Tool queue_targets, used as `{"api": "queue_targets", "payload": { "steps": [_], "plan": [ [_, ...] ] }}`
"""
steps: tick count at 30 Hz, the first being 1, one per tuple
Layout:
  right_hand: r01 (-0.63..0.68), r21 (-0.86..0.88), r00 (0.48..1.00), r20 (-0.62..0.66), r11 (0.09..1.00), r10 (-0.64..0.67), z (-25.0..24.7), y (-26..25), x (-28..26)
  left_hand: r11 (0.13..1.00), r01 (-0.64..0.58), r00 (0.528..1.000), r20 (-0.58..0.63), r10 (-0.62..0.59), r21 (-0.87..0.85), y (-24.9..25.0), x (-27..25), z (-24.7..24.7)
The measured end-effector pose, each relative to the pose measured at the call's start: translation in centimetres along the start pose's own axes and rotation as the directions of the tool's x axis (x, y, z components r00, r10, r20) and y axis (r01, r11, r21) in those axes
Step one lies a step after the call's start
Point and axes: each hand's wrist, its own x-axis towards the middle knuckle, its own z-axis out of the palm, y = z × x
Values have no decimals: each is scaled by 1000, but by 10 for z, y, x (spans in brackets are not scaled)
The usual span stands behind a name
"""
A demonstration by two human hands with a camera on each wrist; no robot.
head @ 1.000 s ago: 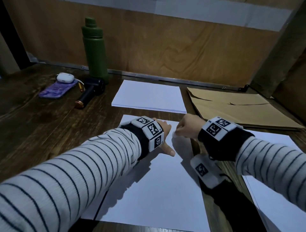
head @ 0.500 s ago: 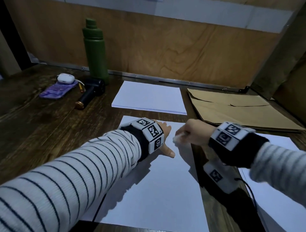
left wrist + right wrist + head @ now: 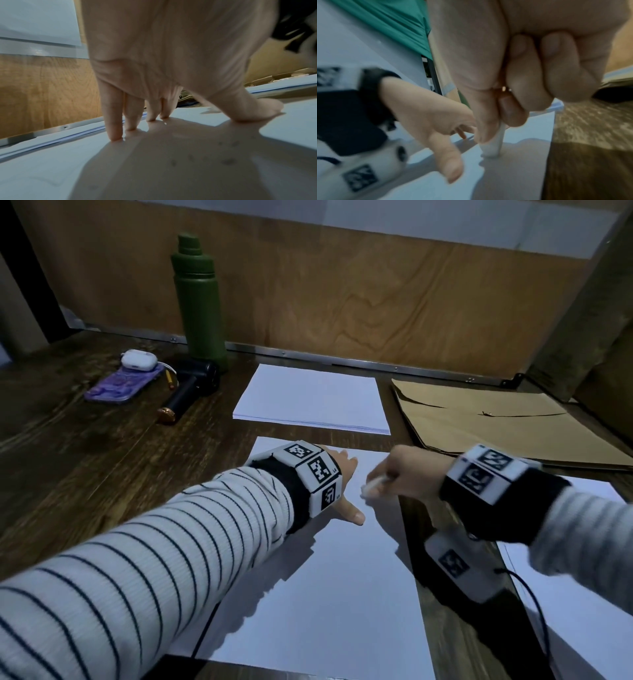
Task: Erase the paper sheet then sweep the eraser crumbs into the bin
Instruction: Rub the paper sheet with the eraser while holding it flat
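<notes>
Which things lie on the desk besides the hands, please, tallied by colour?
White: 5: sheet, paper stack, right sheet, eraser, earbud case
Green: 1: bottle
Purple: 1: phone
Black: 1: tool
Brown: 1: envelope
Total: 9

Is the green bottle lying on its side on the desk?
No, the green bottle stands upright at the back of the desk, against the wooden panel.

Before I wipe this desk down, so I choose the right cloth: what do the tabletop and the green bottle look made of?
Tabletop: dark stained wood, likely; visible grain, slight sheen. Green bottle: probably metal with a matte olive coating; even, dull surface, though hard plastic can't be excluded.
</notes>
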Motion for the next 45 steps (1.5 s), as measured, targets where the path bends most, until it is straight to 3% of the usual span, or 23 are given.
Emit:
{"api": "queue_targets", "payload": {
  "steps": [2, 4, 9, 16, 18, 22, 26, 30, 32, 37, 39, 41, 43, 45],
  "plan": [
    [38, 10, 993, 109, 999, -39, 2, 1, -11, 1000, -1, 1000, 3, 1, 5, 0, -1, 0],
    [17, 5, 993, 114, 1000, -18, -2, -1, -8, 1000, -6, 1000, -10, 6, 3, 0, -1, 0],
    [-123, 56, 983, -132, 991, 130, -8, -5, 22, 1000, -7, 1000, -14, 7, -2, 3, -5, -2],
    [-9, 51, 992, 123, 999, 3, 7, 4, -20, 1000, 14, 999, 44, -13, -10, 2, -3, -1],
    [-63, 85, 995, 84, 994, 56, 2, 4, -13, 1000, 5, 999, 46, -4, -3, 2, -4, -3],
    [-217, 194, 959, -142, 957, 246, -8, -4, 15, 1000, -5, 1000, 22, 5, -23, 3, -8, -5],
    [-118, -26, 974, -196, 993, 111, 1, -15, 11, 999, 13, 1000, 28, -12, -40, 6, -13, -9],
    [58, -75, 997, -56, 996, -62, 9, -15, -11, 998, 10, 1000, 28, -9, -63, 5, -12, -7],
    [0, 3, 1000, -29, 1000, 0, 1, -13, -7, 997, 11, 1000, 16, -10, -75, 5, -10, -5],
    [-91, 34, 967, -235, 995, 97, -4, -14, 22, 997, -13, 1000, 12, 14, -72, 3, -6, -3],
    [-43, 9, 976, -211, 999, 43, 4, -14, 17, 996, -23, 1000, 0, 23, -86, 2, -4, -1],
    [0, 63, 994, -106, 998, 6, 10, -11, 4, 998, -19, 1000, 3, 19, -63, 1, -4, -1],
    [-23, 101, 999, -36, 995, 27, 9, -4, -1, 1000, 5, 1000, 5, -5, -31, 2, -4, -2],
    [-95, 127, 988, -109, 987, 110, 4, 6, 6, 999, 13, 1000, -18, -13, -44, 2, -2, -2]
  ]
}}
